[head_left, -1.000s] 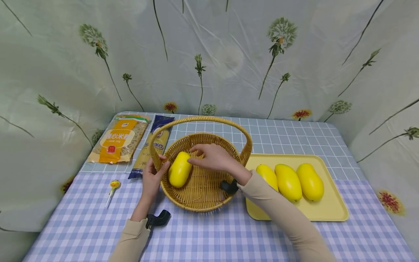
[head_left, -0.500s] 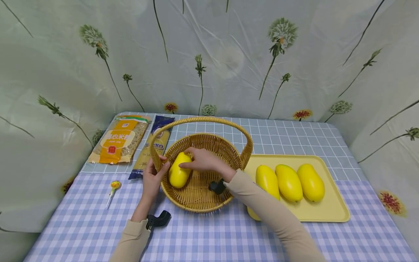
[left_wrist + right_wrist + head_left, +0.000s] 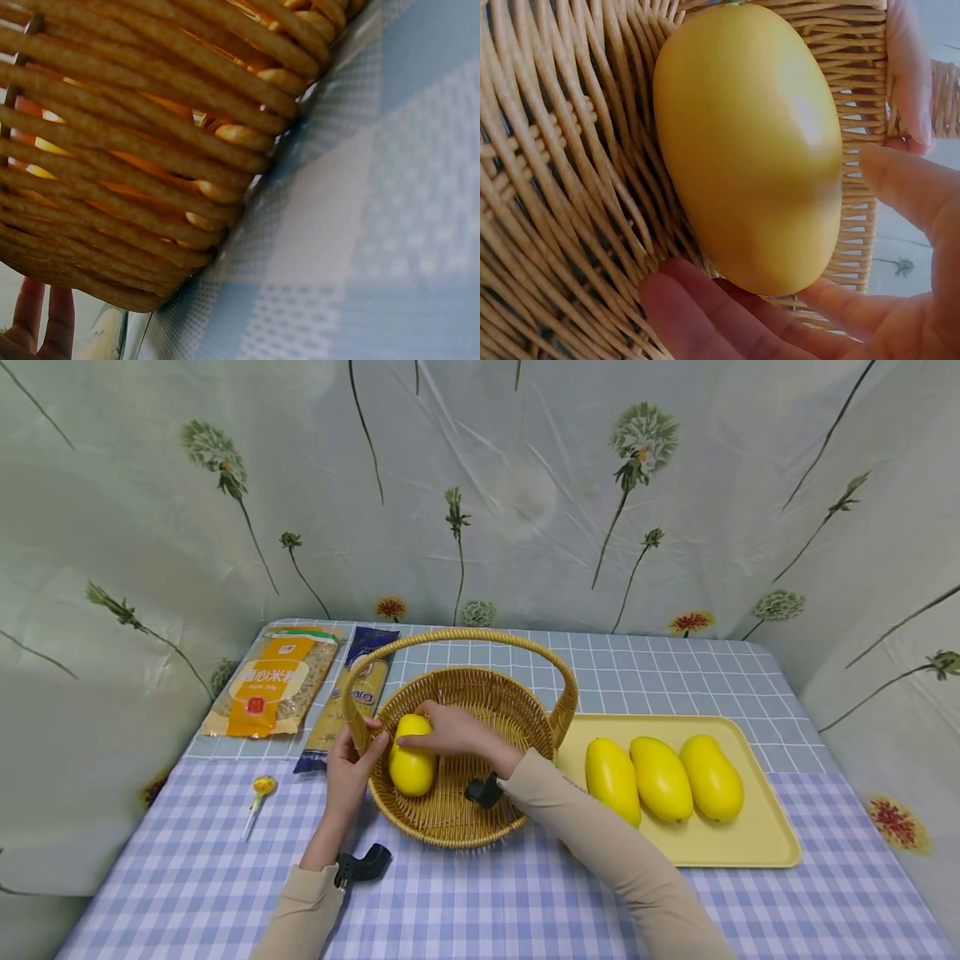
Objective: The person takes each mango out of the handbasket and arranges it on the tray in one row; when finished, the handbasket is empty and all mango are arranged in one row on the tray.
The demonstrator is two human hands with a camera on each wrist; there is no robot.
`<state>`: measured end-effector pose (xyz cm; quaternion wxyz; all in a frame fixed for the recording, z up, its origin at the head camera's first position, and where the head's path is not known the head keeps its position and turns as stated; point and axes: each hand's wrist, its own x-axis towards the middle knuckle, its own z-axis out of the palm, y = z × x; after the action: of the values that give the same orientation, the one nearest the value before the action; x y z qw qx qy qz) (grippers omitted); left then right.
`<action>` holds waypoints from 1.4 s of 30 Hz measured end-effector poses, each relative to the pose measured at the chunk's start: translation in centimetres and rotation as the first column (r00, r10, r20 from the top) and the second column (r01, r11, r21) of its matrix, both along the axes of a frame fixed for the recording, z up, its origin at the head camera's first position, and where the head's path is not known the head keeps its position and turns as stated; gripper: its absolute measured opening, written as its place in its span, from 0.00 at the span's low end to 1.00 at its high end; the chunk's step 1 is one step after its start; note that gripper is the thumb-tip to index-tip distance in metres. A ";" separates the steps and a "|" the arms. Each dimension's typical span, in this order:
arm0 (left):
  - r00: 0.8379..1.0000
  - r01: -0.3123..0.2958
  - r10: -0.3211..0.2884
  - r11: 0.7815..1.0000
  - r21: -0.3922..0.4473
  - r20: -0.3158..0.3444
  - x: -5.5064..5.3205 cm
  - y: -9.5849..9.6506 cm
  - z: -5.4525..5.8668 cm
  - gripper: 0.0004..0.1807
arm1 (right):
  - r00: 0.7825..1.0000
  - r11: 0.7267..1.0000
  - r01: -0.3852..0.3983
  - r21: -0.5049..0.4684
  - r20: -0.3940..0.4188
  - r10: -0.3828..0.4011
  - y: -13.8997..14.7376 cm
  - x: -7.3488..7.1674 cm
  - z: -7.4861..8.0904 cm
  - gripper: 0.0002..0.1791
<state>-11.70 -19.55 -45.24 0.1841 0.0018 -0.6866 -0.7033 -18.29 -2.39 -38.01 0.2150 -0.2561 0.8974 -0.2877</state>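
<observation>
A yellow mango (image 3: 412,770) lies against the left inner wall of a round wicker basket (image 3: 459,841). My right hand (image 3: 456,729) reaches inside and holds the mango's far end, thumb on one side and fingers curled round the other. The right wrist view shows the mango (image 3: 750,150) large, with the fingers (image 3: 705,315) beneath its end. At the basket's left side, my left hand (image 3: 348,777) grips the foot of the tall handle (image 3: 480,633) and the rim. In the left wrist view, fingertips (image 3: 58,322) touch the outer wicker wall.
Three more mangoes (image 3: 660,779) lie on a yellow tray (image 3: 750,847) to the right, partly behind my right sleeve. On the left are a bag of rice pasta (image 3: 273,681), a blue-ended pasta packet (image 3: 326,727) and a lollipop (image 3: 262,787). A printed curtain (image 3: 525,560) hangs behind.
My right hand has moved left onto the mango and taken hold of its far end. The mango has turned more upright and shifted slightly toward me. My left hand stays put.
</observation>
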 end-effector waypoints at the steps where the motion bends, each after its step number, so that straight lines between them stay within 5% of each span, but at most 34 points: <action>1: 1.000 -0.001 0.001 1.000 0.000 0.003 0.0 0.0 0.0 0.13 | 1.000 1.000 -0.001 0.005 -0.002 0.001 -0.1 0.0 -0.1 0.35; 26: 1.000 -0.003 0.003 1.000 0.000 0.005 0.2 0.1 0.2 0.13 | 0.990 0.997 -0.050 -0.064 0.128 0.058 0.9 -0.2 -0.4 0.36; 42: 1.000 -0.003 0.003 1.000 -0.005 -0.020 0.1 0.0 -0.1 0.14 | 0.992 0.997 -0.073 -0.031 0.102 0.076 2.2 -0.3 -0.1 0.32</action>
<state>-11.64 -19.57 -45.39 0.1922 -0.0046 -0.6864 -0.7014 -18.61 -0.23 -38.12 0.2682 -0.2769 0.8710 -0.3044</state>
